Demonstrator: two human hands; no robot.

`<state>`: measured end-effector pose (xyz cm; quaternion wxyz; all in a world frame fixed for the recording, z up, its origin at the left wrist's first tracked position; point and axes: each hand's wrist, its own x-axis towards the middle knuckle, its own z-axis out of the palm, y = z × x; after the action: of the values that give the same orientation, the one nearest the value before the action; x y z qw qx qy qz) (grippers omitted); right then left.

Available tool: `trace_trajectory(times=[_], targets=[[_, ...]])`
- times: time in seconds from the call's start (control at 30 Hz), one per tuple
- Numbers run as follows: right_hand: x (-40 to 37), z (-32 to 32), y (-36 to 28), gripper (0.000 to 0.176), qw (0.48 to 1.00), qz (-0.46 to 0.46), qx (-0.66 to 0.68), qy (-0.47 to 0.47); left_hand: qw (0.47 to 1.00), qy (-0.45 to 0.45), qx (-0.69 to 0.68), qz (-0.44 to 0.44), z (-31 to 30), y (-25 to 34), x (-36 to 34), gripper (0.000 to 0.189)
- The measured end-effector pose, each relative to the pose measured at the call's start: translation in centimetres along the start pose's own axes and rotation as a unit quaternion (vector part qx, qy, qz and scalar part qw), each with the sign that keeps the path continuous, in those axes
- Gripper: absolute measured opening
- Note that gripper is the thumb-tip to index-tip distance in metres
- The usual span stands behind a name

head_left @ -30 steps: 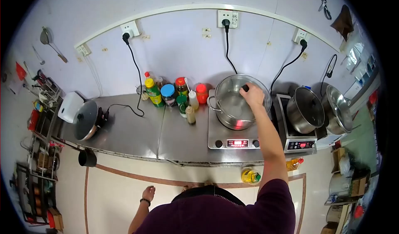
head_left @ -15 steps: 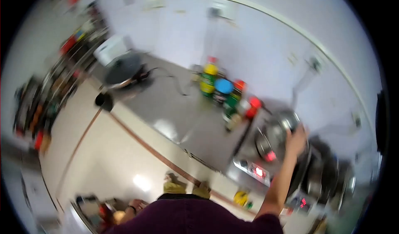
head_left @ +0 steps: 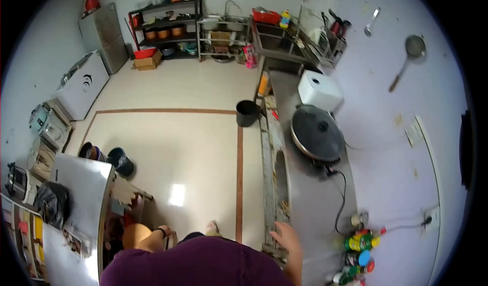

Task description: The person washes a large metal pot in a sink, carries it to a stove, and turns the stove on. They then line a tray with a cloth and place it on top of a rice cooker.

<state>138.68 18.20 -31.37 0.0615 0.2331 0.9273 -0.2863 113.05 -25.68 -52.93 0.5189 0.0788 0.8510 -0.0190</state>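
Observation:
My right hand is held over the front edge of the steel counter, fingers apart and nothing in them. Along the wall side, to its right, lie or stand several bottles and jars, among them a green and yellow bottle and a jar with a blue lid. My left hand, with a dark band at the wrist, hangs low beside my body. Its fingers look loose and hold nothing that I can see. A round, tan wooden-looking thing is close to that forearm.
Further along the counter are an electric pan with a dark lid and a white box. A black bucket stands on the floor beside the counter. A steel table is on my left; sinks and shelves line the back.
My view has swung left along the room. My right hand has left the metal pot on the cooker, which is out of view now. My left hand stays low at my side.

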Motion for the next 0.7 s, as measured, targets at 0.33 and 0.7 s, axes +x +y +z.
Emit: trace_trajectory(times=[0.33,0.7], targets=[[26.3,-4.2,-4.3,0.046,0.991,0.022,-0.103,-0.088,0.965,0.162,-0.166,0.119,-23.9,12.1,12.7,0.044],[66.6,-9.9,-12.6,0.037,0.966,-0.117,-0.183,-0.139,0.916,0.140,-0.368,-0.078,-38.7,3.2,26.1,0.037]])
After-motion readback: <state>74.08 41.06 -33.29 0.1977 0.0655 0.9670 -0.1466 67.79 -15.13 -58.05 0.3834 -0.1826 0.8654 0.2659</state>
